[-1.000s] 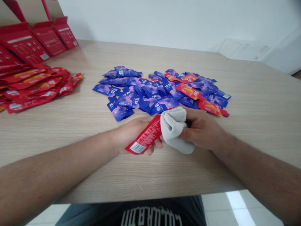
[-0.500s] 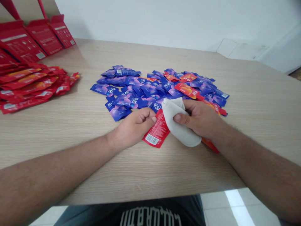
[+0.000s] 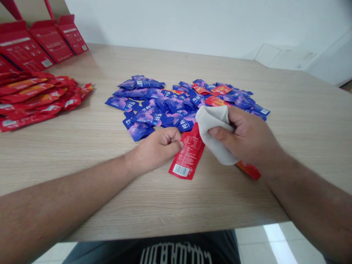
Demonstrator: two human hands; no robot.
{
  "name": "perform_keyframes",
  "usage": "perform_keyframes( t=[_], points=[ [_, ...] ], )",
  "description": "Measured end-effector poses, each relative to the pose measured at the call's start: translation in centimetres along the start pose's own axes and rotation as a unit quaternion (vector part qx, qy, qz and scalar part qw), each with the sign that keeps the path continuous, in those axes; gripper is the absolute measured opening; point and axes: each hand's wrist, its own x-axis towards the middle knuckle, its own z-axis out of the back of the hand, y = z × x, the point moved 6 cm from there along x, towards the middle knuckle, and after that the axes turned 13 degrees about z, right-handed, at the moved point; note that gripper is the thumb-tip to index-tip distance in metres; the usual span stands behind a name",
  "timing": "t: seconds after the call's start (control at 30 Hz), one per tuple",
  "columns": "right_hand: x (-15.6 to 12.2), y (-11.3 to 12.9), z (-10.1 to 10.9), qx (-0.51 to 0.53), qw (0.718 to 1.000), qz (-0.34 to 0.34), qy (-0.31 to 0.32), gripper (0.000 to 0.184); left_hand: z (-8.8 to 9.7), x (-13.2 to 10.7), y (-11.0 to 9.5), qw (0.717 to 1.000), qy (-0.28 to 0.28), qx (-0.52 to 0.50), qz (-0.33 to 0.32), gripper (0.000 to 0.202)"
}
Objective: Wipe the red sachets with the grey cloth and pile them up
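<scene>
Toward the blue packets (image 3: 165, 104) shifts our right hand (image 3: 249, 135), gripping the white cloth (image 3: 217, 151) against the red packet (image 3: 188, 156) before them, whose edge our pinching left hand (image 3: 158, 148) should hold taut.

My left hand (image 3: 161, 149) pinches the barcoded red sachet (image 3: 187, 158) by its left edge. Right hand (image 3: 251, 137) grips a folded white cloth (image 3: 216, 143) against the sachet's top end. Blue-purple sachet pile (image 3: 170, 105) beyond, few orange-red ones mixed in. Red packet stack (image 3: 33, 99) and red cartons (image 3: 41, 44) at table (image 3: 137, 212) left.
</scene>
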Motion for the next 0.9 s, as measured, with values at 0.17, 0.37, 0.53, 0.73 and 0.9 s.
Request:
perform_keyframes(
  t=[0.17,0.37,0.53,0.73,0.9],
  points=[
    [-0.9,2.7,-2.3,-0.109,0.979,0.163,0.054,0.016,0.1,0.3,0.2,1.0,0.0,-0.015,0.011,0.024],
    [-1.9,5.0,-3.6,-0.058,0.951,0.27,0.136,0.003,0.1,0.4,0.4,0.996,0.011,-0.086,0.015,0.025],
    [-0.7,2.4,-2.0,-0.105,0.981,0.163,0.03,0.017,-0.2,0.4,0.7,0.995,0.035,-0.089,0.022,0.023],
    [-1.4,3.8,-3.5,-0.052,0.968,0.222,0.108,0.013,0.0,0.3,0.3,0.996,0.02,-0.085,0.015,0.024],
    [-0.6,2.1,-2.2,-0.093,0.982,0.158,0.042,0.022,-0.3,0.3,0.5,0.997,0.047,-0.064,0.016,0.026]
  ],
)
